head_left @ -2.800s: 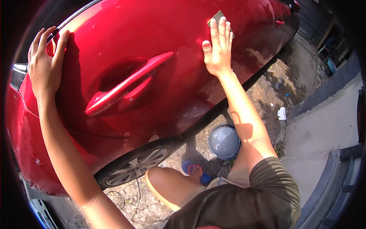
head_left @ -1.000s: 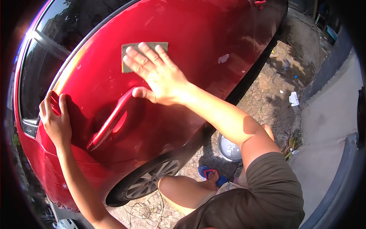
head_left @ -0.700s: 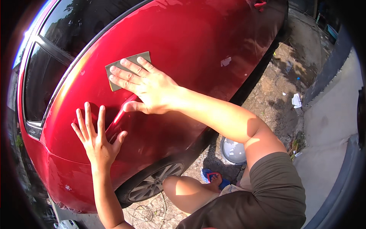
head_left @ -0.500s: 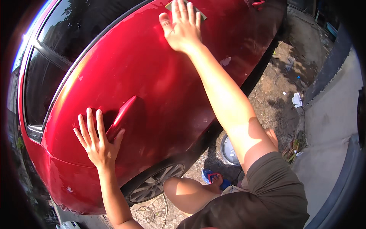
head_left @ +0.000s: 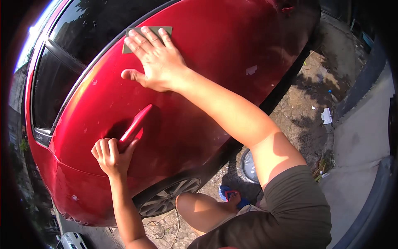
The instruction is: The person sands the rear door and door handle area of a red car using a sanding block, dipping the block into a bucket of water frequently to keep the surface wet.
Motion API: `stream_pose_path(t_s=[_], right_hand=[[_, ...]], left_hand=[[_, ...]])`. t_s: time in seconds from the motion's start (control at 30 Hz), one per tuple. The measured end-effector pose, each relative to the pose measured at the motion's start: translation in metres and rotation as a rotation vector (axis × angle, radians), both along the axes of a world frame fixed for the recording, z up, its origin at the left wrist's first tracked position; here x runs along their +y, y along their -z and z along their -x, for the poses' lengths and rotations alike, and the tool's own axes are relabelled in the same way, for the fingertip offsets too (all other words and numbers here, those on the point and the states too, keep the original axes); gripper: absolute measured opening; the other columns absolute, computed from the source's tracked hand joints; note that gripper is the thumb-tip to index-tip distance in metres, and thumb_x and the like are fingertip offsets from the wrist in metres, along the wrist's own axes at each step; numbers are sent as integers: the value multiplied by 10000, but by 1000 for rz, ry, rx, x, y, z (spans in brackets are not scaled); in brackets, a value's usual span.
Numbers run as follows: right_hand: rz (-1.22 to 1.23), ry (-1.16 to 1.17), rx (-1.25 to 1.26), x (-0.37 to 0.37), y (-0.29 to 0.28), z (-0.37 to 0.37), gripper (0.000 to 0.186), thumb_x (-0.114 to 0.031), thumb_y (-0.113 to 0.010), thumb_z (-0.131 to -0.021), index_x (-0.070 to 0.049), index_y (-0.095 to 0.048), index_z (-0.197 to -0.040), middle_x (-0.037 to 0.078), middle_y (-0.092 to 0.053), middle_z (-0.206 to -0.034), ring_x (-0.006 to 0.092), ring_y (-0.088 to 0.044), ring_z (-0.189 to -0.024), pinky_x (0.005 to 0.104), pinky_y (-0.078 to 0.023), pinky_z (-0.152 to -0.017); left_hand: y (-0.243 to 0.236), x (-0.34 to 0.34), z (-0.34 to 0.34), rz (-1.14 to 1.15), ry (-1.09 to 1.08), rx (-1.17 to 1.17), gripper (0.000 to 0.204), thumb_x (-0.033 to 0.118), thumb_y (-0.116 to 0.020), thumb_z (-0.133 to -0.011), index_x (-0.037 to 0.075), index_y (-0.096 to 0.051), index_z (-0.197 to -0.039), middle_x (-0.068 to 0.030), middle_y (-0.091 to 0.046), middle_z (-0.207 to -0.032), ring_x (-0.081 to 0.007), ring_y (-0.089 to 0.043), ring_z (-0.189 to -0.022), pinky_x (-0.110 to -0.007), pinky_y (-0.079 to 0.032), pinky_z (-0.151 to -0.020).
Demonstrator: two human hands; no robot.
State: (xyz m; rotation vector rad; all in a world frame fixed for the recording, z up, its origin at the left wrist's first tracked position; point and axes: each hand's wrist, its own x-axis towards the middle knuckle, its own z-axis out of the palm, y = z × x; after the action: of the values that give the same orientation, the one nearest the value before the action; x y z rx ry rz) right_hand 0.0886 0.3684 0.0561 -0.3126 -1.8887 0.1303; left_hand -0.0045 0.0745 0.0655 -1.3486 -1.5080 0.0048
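My right hand [head_left: 161, 66] lies spread over a grey-green sheet, like sandpaper [head_left: 127, 48], on the red car door [head_left: 188, 116] just below the window edge. The fingers cover much of the sheet; the thumb sticks out onto the paint. Lower left, my left hand [head_left: 111, 159] is closed at the near end of the red door handle [head_left: 139, 121], fingers curled and thumb along it. Pale patches mark the paint in places, one larger patch [head_left: 251, 70] right of my right forearm.
Below the door is a wheel [head_left: 169, 198], with a thin hose or cable [head_left: 159, 232] on the ground. A grey round bucket [head_left: 248, 167] stands beside my leg. White litter [head_left: 326, 116] lies near the concrete wall [head_left: 360, 141] at the right.
My right hand has slid left and down across the door with the sheet, toward the window edge. My left hand has gone from spread fingers to curled ones at the handle.
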Motion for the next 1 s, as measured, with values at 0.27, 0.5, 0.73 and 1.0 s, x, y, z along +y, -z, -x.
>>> stream_pose_path(t_s=[0.27,0.5,0.73,1.0], right_hand=[[19,22,-35,-19,-4,4,1031,-829,-186,-966,-55,-218,-1646,127,-192,-1725,329,-118,-1603,546,-72,-1287],[442,390,104,80,13,-43,871,-695,-139,-1050,-72,-167,-1658,115,-126,-1740,305,-36,-1612,508,-35,-1293],[532,276,244,100,35,-72,836,-659,-150,-1065,-74,-153,-1661,119,-112,-1741,325,-20,-1610,527,-34,-1291],[344,251,372,45,146,-76,564,-325,-524,-1063,-163,-422,-1593,176,-336,-1665,405,-326,-1518,557,-267,-1221]], left_hand=[[1,0,-1,-17,-44,36,576,492,-913,-656,64,-560,-810,-92,-551,-823,-307,-574,-806,-438,-461,-739],[3,-3,1,-42,-58,55,631,582,-887,-672,57,-564,-808,-101,-567,-839,-316,-595,-806,-447,-481,-739],[-12,26,-35,-67,-8,-284,632,570,-874,-715,54,-622,-978,-104,-600,-1010,-317,-595,-972,-463,-444,-897],[-50,205,-63,118,-111,-75,705,527,-570,-1011,258,-345,-1623,-149,-267,-1689,-397,-210,-1569,-690,-187,-1213]])
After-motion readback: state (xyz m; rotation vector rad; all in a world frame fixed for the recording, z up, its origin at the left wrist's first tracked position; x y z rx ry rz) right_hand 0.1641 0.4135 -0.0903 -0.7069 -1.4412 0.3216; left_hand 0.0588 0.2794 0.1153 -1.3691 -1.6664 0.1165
